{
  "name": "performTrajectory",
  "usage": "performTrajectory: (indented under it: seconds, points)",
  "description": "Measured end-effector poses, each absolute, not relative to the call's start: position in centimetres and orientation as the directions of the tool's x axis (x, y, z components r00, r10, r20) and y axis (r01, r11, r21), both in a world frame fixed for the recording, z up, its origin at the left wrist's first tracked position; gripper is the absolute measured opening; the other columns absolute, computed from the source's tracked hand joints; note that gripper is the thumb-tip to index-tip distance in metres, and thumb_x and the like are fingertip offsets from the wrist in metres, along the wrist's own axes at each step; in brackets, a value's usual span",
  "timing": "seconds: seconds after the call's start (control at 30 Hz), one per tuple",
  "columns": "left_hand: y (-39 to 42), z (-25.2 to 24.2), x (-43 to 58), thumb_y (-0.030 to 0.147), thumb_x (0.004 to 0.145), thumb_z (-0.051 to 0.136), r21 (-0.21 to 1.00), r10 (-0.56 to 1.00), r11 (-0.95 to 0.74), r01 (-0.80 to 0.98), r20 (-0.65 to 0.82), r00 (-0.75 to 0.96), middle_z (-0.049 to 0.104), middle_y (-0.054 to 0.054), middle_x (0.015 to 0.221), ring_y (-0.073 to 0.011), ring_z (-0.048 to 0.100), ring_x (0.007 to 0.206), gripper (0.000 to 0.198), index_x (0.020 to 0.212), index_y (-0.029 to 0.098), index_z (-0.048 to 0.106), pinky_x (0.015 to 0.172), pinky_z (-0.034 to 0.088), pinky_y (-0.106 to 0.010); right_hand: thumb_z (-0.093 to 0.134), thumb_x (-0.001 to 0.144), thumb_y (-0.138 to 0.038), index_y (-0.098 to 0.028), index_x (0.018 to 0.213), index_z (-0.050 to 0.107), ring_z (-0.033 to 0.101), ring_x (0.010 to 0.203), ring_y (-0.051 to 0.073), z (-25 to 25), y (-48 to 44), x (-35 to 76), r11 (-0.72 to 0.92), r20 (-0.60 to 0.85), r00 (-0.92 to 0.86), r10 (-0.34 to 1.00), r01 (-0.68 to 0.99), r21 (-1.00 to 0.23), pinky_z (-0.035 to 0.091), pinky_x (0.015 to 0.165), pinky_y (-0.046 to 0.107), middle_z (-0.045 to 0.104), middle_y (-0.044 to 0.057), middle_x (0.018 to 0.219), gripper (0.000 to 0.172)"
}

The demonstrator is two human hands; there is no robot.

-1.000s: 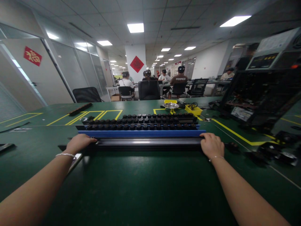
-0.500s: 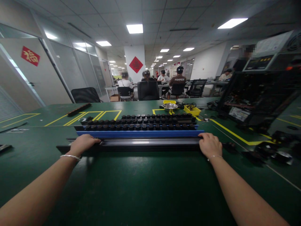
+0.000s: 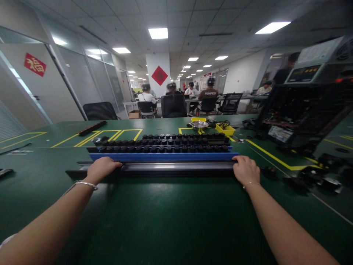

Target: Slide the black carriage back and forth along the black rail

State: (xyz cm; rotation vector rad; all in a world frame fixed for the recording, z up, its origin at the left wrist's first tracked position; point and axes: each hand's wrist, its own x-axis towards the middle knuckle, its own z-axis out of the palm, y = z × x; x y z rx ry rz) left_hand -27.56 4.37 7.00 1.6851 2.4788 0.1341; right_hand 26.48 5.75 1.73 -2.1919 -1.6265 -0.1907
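A long dark metal rail [image 3: 176, 167] lies across the green table in front of me. My left hand [image 3: 103, 168] is closed on it near its left part, fingertips on the top. At the right end, my right hand [image 3: 246, 170] grips the same rail, its index finger touching the end of a blue strip [image 3: 165, 157]. This strip runs just behind the dark rail. Beyond it stand rows of black round parts [image 3: 162, 149] on long rails. The undersides of both hands' grips are hidden.
A black-framed machine [image 3: 300, 110] stands at the right, with loose black parts [image 3: 311, 176] before it. Farther back are a metal bowl [image 3: 199, 125], a yellow bin [image 3: 225, 129] and a dark bar [image 3: 92, 127]. People sit at desks in the background.
My left hand has slid slightly to the right along the dark rail. My right hand and the rail look almost unmoved.
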Motion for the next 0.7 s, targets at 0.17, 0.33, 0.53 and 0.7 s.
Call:
performTrajectory:
  seconds: [0.17, 0.33, 0.53, 0.7]
  points:
    - [4.4, 6.9, -27.3, 0.063, 0.066, 0.048, 0.165, 0.929, 0.369, 0.915, -0.053, -0.366, 0.068, -0.011, 0.089, -0.0311, 0.061, 0.086, 0.047, 0.072, 0.021, 0.069, 0.065, 0.043, -0.034, 0.034, 0.079, -0.021, -0.024, 0.108, 0.060, 0.045, 0.105, 0.027, 1.7, 5.8, 26.6, -0.228, 0.352, 0.304, 0.885, 0.943, -0.241, 0.039, 0.084, 0.044, 0.053, 0.010, 0.119, 0.039]
    - [4.3, 6.9, -27.1, 0.063, 0.066, 0.048, 0.181, 0.928, 0.372, 0.910, -0.040, -0.371, 0.068, -0.011, 0.089, -0.0317, 0.060, 0.086, 0.048, 0.072, 0.020, 0.069, 0.065, 0.042, -0.036, 0.033, 0.080, -0.022, -0.024, 0.108, 0.060, 0.045, 0.106, 0.027, 1.9, 5.7, 26.5, -0.227, 0.340, 0.303, 0.890, 0.943, -0.244, 0.039, 0.084, 0.044, 0.053, 0.010, 0.120, 0.039]
    - [4.2, 6.7, -26.9, 0.063, 0.066, 0.047, 0.199, 0.920, 0.390, 0.899, -0.039, -0.390, 0.068, -0.012, 0.087, -0.0322, 0.060, 0.085, 0.049, 0.073, 0.020, 0.068, 0.063, 0.043, -0.036, 0.030, 0.081, -0.022, -0.024, 0.108, 0.059, 0.044, 0.108, 0.027, 2.1, 5.6, 26.3, -0.250, 0.309, 0.322, 0.895, 0.935, -0.250, 0.038, 0.086, 0.044, 0.052, 0.009, 0.121, 0.039]
    - [4.1, 6.4, -26.3, 0.060, 0.068, 0.046, 0.236, 0.903, 0.422, 0.876, -0.023, -0.429, 0.068, -0.011, 0.084, -0.0315, 0.061, 0.084, 0.046, 0.076, 0.020, 0.068, 0.063, 0.043, -0.036, 0.031, 0.081, -0.021, -0.024, 0.108, 0.059, 0.045, 0.108, 0.027, 2.0, 5.6, 26.2, -0.248, 0.319, 0.329, 0.889, 0.931, -0.267, 0.038, 0.086, 0.045, 0.052, 0.010, 0.121, 0.039]
